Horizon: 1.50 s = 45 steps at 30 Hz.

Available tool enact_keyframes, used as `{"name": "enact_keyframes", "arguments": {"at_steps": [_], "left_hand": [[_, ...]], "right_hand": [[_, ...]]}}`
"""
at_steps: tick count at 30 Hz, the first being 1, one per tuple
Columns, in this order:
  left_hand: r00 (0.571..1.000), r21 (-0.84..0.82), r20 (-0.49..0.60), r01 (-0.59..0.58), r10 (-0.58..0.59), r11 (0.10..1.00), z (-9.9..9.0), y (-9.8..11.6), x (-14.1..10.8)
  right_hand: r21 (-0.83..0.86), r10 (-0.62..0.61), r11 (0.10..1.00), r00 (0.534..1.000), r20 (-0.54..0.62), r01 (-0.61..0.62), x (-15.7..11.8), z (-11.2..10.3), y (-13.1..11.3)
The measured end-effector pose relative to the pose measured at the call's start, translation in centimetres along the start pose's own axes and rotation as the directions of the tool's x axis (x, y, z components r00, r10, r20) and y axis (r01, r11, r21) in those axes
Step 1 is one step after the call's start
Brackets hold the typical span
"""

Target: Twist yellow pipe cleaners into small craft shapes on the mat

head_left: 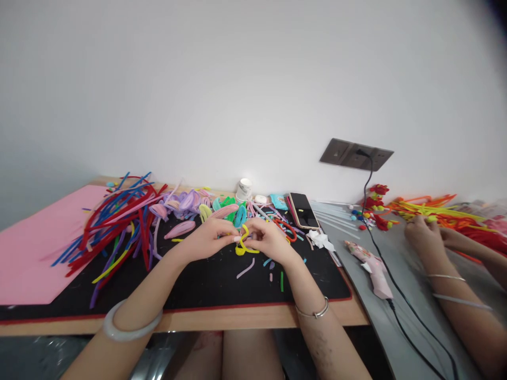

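Note:
Between my two hands, just above the black mat (222, 290), is a yellow pipe cleaner (244, 244) bent into a curl, with a small coiled yellow lump at its lower end. My left hand (209, 237) pinches it from the left with thumb and fingertips. From the other side, my right hand (271, 240) has its fingers closed round it. Short cut pieces lie below my right hand, among them a lilac piece (246, 268) and a green piece (282, 281). Bundles of pastel pipe cleaners (186, 203) lie behind my hands.
Left are a loose red and blue pipe cleaner pile (114, 227) and a pink sheet (43, 237). Behind stand a paper cup (244, 189) and a phone (303, 210). Right, a corded pink glue gun (374, 272) lies near a co-worker's hands (425, 240).

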<state>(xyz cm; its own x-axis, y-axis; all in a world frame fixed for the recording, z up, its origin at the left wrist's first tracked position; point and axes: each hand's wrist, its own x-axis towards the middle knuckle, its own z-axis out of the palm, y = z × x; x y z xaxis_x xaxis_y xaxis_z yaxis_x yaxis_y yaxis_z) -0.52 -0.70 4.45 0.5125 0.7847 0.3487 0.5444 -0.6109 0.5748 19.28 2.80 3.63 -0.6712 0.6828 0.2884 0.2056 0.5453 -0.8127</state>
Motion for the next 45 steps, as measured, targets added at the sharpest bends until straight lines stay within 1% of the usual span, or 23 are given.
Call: {"name": "enact_keyframes", "arguments": {"at_steps": [2,5,9,12,17,19,23,26,31,37,40,45], "left_hand": [[1.000,-0.004,0.012,-0.009,0.010,1.000,0.0,0.0,0.0],[0.999,-0.010,0.033,-0.015,0.015,1.000,0.2,0.0,0.0],[0.999,-0.031,0.047,-0.002,0.003,1.000,0.4,-0.1,-0.1],[0.999,-0.016,0.039,0.007,-0.006,1.000,0.5,-0.3,-0.1],[0.999,-0.021,0.039,0.023,-0.022,1.000,0.8,-0.2,0.0],[0.999,-0.027,0.036,0.024,-0.023,0.999,0.9,-0.1,0.0],[0.999,-0.050,0.029,0.015,-0.014,0.999,0.7,0.0,0.1],[1.000,-0.013,-0.003,-0.007,0.007,1.000,0.6,0.0,0.2],[0.999,0.024,-0.033,-0.041,0.042,0.999,0.8,-0.1,0.2],[0.997,0.052,-0.051,-0.053,0.056,0.997,0.9,0.0,0.3],[0.994,0.072,-0.087,-0.056,0.062,0.996,0.8,0.2,0.3],[0.989,0.095,-0.132,-0.052,0.064,0.994,0.9,0.3,0.4]], "right_hand": [[-0.056,-0.023,0.998,1.000,0.019,0.025,0.0,0.0,-0.2],[-0.116,-0.012,0.993,0.999,0.044,0.017,-0.1,0.0,-0.4],[-0.164,0.005,0.986,0.999,0.036,0.001,-0.2,0.0,-0.4],[-0.181,0.019,0.983,0.999,0.038,-0.012,-0.2,0.0,-0.6],[-0.180,0.028,0.984,0.995,0.092,-0.011,-0.2,0.1,-0.9],[-0.176,0.021,0.984,0.997,0.074,-0.008,-0.1,0.2,-1.0],[-0.114,0.035,0.993,0.999,-0.025,-0.037,-0.1,0.4,-0.7],[-0.011,0.091,0.996,0.992,-0.082,-0.092,0.0,0.7,-0.5],[0.125,0.199,0.975,0.974,-0.113,-0.185,0.2,1.1,-0.2],[0.239,0.263,0.943,0.959,-0.105,-0.233,0.4,1.3,0.0],[0.255,0.283,0.936,0.950,-0.130,-0.243,0.5,1.3,-0.1],[0.238,0.278,0.944,0.941,-0.192,-0.230,0.6,1.3,-0.5]]}}
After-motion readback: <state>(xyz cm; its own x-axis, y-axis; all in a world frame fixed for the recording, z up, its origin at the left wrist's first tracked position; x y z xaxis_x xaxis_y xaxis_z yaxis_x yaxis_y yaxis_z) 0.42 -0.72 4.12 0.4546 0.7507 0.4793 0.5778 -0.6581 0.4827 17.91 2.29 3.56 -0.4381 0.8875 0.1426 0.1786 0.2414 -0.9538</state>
